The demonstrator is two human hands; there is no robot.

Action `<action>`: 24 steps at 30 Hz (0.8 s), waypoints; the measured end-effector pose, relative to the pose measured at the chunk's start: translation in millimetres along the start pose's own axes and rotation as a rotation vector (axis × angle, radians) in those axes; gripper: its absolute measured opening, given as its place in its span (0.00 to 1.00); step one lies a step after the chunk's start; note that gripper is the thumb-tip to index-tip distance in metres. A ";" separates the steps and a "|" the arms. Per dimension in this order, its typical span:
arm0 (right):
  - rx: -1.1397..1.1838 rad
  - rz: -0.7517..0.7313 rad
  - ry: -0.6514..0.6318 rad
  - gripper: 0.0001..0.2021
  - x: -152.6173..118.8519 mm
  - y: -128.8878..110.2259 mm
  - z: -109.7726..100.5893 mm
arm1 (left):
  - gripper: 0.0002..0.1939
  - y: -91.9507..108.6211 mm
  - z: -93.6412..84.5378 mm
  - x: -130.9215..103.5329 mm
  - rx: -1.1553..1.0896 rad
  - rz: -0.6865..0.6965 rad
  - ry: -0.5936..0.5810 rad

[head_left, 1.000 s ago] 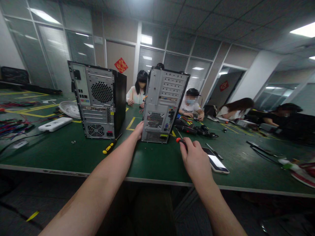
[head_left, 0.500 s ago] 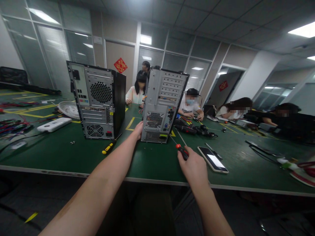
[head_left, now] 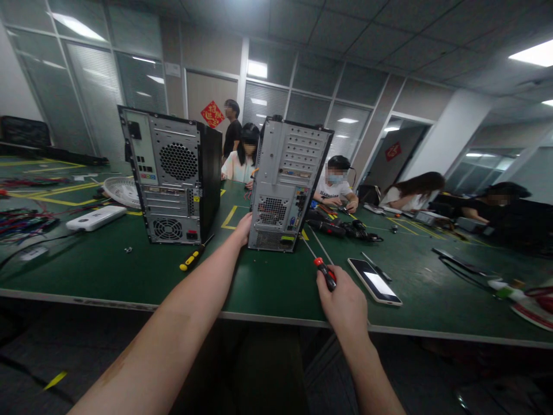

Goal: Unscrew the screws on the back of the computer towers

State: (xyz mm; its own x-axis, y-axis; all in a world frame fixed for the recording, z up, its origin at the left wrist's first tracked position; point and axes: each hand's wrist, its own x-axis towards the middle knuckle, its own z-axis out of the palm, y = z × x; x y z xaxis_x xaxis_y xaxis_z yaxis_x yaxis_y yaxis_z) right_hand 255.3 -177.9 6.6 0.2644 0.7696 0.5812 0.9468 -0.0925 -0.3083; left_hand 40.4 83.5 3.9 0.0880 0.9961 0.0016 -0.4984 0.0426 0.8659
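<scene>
So the right hand (head_left: 344, 295) had its thumb and fingers clamped on a screwdriver (head_left: 325, 274) with a chunky red-and-black handle and slim metal shaft. Its red end poked out past the fingertips, long axis on a slant, shaft aimed forward and left towards the bottom right corner of a grey metal computer tower (head_left: 270, 155); couldn't tell if the tip touched. The left hand (head_left: 244, 229) sat low against the tower's left side, fingers hidden, so no idea how they were set. Tower stood upright on the green table (head_left: 268, 294), rear panel facing the near edge. A pale-edged phone (head_left: 375, 282) lay just right of the right hand
</scene>
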 end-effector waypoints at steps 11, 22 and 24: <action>0.342 -0.087 -0.066 0.14 57.9 21.1 21.2 | 0.21 -2.6 -3.6 6.2 0.032 0.001 0.005; -0.192 -0.523 -0.130 0.12 116.4 8.8 65.3 | 0.13 -4.0 -1.0 14.6 0.025 0.025 -0.006; -0.222 -0.584 -0.114 0.12 118.5 7.7 72.3 | 0.13 -3.4 -1.3 17.2 0.042 0.033 -0.008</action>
State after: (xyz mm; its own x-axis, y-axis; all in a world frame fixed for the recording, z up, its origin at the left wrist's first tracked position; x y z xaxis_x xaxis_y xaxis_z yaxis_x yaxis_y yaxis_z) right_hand 280.7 -41.8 18.6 -0.3170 0.7943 0.5183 0.9477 0.2437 0.2061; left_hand 42.5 100.6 0.3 0.0784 0.9963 0.0346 -0.4647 0.0059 0.8854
